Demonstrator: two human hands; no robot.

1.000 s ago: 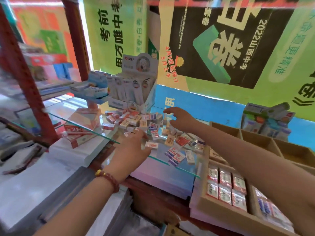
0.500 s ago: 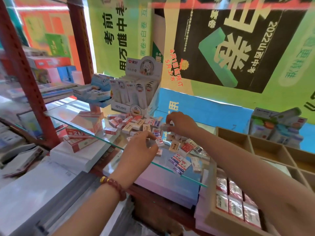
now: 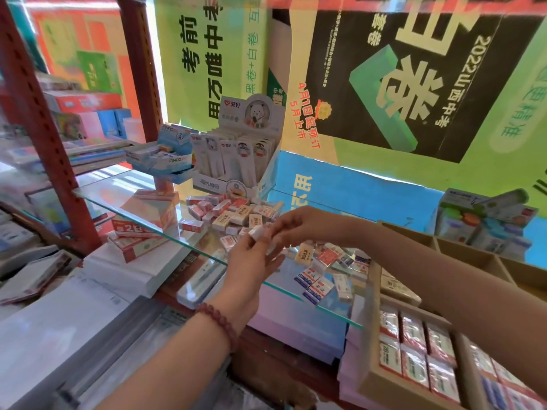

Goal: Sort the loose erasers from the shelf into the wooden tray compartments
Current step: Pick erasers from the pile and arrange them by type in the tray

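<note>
Both hands are lifting off the pile and meeting above the glass shelf (image 3: 124, 196), the left hand (image 3: 251, 261) and right hand (image 3: 305, 227) together pinching one pale eraser (image 3: 256, 232). The loose erasers (image 3: 236, 214) are lying below, well apart from the wooden tray (image 3: 368, 350).

The far green poster (image 3: 207, 54) carries "考前用万唯中考" and "黑卷+白卷", set sideways. To its right, the black poster (image 3: 340, 84) reads "2022山西中考", with "4月1日起预订 5月上市" in red at its left edge. The far display box (image 3: 245, 155) shows "爱好" on its header card. The blue-and-white box (image 3: 165, 156) left of it says "AIHAO". The near-left red-and-white box (image 3: 139, 226) seems to read "2B". The blue-and-white erasers (image 3: 313, 281) read "考试".
</note>
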